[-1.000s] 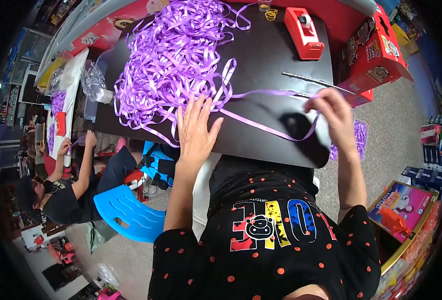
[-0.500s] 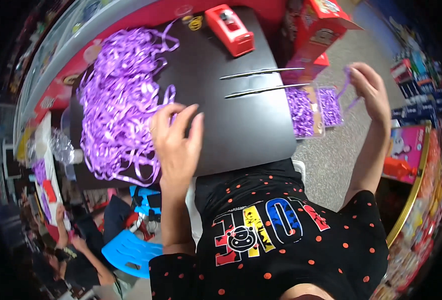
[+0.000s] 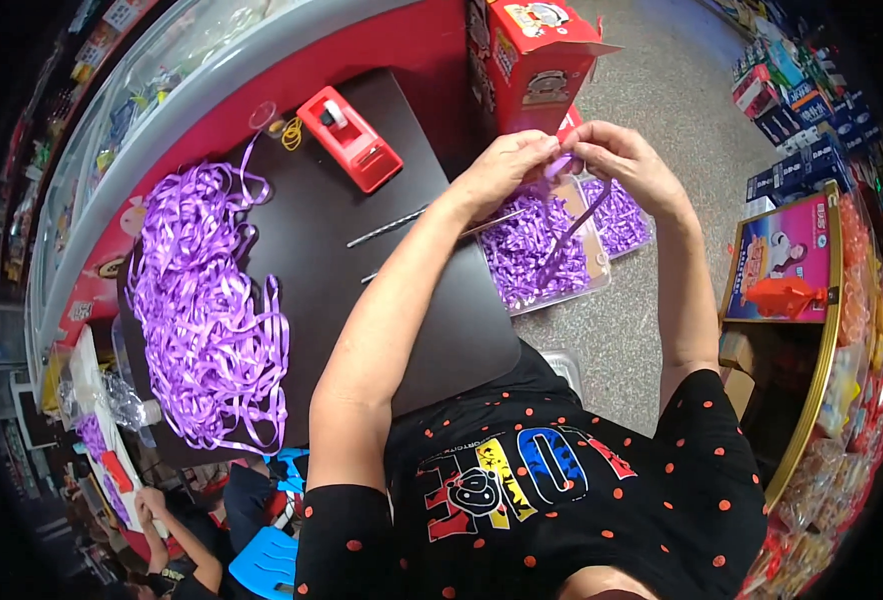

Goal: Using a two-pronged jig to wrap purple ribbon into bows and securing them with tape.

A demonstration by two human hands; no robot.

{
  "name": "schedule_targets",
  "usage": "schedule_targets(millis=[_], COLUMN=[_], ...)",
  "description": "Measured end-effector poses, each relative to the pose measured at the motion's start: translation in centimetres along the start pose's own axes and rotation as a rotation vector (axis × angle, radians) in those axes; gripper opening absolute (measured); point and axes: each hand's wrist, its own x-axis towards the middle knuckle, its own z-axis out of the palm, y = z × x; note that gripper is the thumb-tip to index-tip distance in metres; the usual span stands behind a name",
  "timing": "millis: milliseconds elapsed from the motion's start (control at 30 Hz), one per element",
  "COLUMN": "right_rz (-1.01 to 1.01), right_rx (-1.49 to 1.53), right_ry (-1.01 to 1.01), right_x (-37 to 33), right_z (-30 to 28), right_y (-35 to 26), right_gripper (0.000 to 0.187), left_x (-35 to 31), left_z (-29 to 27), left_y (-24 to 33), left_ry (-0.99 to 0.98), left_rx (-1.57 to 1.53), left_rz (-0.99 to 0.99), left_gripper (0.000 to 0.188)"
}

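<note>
Both hands up together past the far right corner of the dark worktop [image 3: 402, 300]: the left hand [image 3: 502, 172] and right hand [image 3: 627, 160] are each pinched narrow on one short purple ribbon strip [image 3: 570, 215], whose tail dangles over the clear tray of folded purple ribbon pieces [image 3: 537, 255]. Risk, as I read it: that grip is fingertip-fine, so a slip could let the fold spring open, or the strip could drop among the look-alike pieces below. Over on the left the loose purple ribbon heap [image 3: 207, 310] sprawls near the edge, and the red tape dispenser [image 3: 350, 138] sits well clear.
</note>
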Motion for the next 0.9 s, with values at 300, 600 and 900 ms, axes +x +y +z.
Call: schedule_targets(millis=[300, 600, 900], right_rz=[-0.007, 0.166, 0.171], right_rx=[0.182, 0.338, 0.732], right_ry=[0.085, -0.08, 0.067], right_x=[0.9, 1.9, 2.3], right_z=[0.6, 5.0, 12.5], right_y=[3.1, 8.2, 11.5], right_gripper=[0.021, 0.025, 0.02], left_x=[1.2, -1.2, -4.2], left_z=[-1.7, -5.9, -4.8], left_y=[1.5, 4.0, 2.7], left_ry=[-0.008, -0.032, 0.175], left_rx=[0.243, 0.765, 1.292], left_rz=[-0.119, -0.195, -0.012], left_gripper=[0.022, 0.024, 0.022])
